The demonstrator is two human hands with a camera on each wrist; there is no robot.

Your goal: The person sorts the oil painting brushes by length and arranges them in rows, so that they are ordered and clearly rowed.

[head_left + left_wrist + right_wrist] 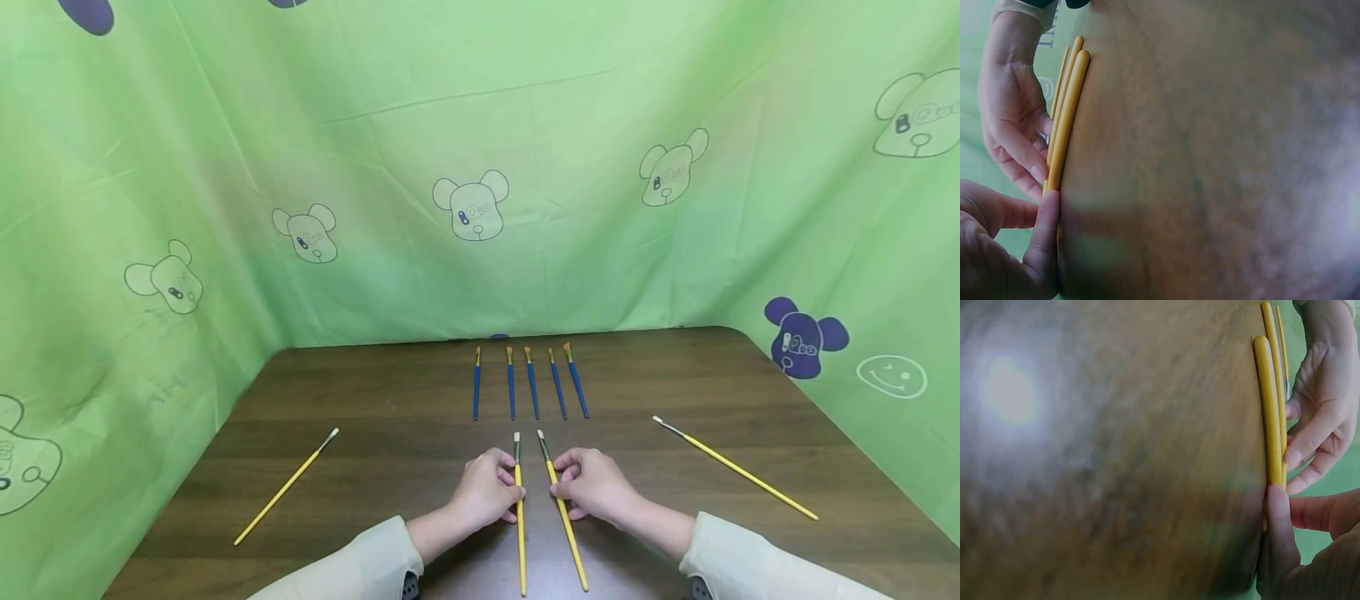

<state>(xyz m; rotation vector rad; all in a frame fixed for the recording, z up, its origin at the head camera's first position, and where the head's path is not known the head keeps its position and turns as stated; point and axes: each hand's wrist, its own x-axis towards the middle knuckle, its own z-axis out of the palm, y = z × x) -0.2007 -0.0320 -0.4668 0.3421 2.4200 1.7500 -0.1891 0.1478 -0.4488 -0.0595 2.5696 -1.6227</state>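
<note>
Two yellow-handled paintbrushes lie side by side near the front middle of the table in the head view, pale bristles pointing away. My left hand (486, 490) pinches the left paintbrush (521, 542) partway along its handle, thumb on top. The right paintbrush (573, 546) leans slightly, its bristle end to the left, and my right hand (597, 485) pinches its handle the same way. In the left wrist view, the thumb of my left hand (997, 231) meets a yellow handle (1072, 106). The right wrist view has my right hand (1322, 544) at another handle (1267, 406).
One more yellow paintbrush (285, 487) lies slanted on the left, and another (738, 470) on the right. Several blue-handled paintbrushes (512, 387) form a row farther back on the brown wooden table (390, 392). A green patterned cloth (390, 275) hangs around the back and sides.
</note>
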